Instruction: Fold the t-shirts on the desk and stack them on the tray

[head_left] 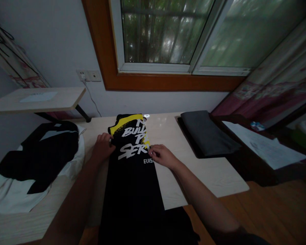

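A black T-shirt (pixel 132 183) with a yellow band and white lettering lies in a long narrow shape on the pale table, its sides folded in. Its near end reaches the table's front edge. My left hand (pixel 102 147) is closed at the shirt's left edge, just below the yellow band, pinching the fabric. On the opposite edge, beside the lettering, my right hand (pixel 162 156) pinches the cloth between thumb and fingers. Part of the print is folded out of sight at the right.
Black and white clothes (pixel 51 146) are heaped at the left, beneath a small raised shelf (pixel 66 93). A folded dark grey cloth (pixel 206 132) lies at the table's right. Farther right is a white sheet of paper (pixel 265 146). A window (pixel 165 37) and a wall socket (pixel 88 75) are behind.
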Demonstrator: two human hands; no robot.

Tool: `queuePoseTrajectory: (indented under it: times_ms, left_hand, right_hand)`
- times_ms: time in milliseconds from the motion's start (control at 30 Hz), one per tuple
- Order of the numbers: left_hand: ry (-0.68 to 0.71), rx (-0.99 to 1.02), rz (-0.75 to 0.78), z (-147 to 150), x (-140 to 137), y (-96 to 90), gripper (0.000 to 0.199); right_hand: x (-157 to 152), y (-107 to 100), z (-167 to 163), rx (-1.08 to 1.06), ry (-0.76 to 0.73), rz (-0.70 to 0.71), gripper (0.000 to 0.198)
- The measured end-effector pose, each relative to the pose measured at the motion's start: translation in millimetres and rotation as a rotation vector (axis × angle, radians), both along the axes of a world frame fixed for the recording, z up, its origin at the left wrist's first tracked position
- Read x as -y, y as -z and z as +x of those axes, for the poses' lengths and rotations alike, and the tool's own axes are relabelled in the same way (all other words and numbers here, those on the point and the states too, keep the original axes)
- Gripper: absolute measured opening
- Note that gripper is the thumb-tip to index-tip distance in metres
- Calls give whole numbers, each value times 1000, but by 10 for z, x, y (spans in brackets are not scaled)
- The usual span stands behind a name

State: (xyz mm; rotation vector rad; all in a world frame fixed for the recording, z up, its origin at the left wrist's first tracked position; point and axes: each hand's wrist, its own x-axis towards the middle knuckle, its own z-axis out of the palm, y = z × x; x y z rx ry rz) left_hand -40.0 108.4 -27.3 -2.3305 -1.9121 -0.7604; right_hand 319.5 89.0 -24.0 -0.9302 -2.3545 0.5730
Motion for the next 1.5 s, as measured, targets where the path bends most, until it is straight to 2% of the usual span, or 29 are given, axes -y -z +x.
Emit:
queuePoseTrajectory:
  times_ms: [267, 600, 767, 933, 1033, 1133, 1333, 1500]
  left_hand:
    - [156, -17, -46, -119, 56, -96, 18]
    - [125, -90, 32, -147, 61, -132, 19]
    - [186, -146, 116, 5, 60, -178, 17]
    - [314, -195, 146, 397, 84, -116, 38]
    - [264, -229, 72, 613, 130, -29, 48]
    - [174, -260, -29, 665, 173, 33, 56]
    - [19, -250, -152, 411, 135, 41, 62]
    - [-20, -206, -202, 296, 83, 34, 60]
  right_hand:
    - [8, -2, 0, -11, 7, -1, 14]
    - [1, -2, 2, -16, -8, 12, 13]
    - [-19, 44, 1, -16, -5, 2, 14]
    - [-8, 28, -2, -21, -2, -3, 16]
    - [1, 8, -6, -6, 3, -4, 17]
    - [2, -1, -7, -2, 9, -2, 17]
    - [5, 1, 3, 0, 7, 2, 15]
    - [12, -5, 2, 9, 6, 13, 15]
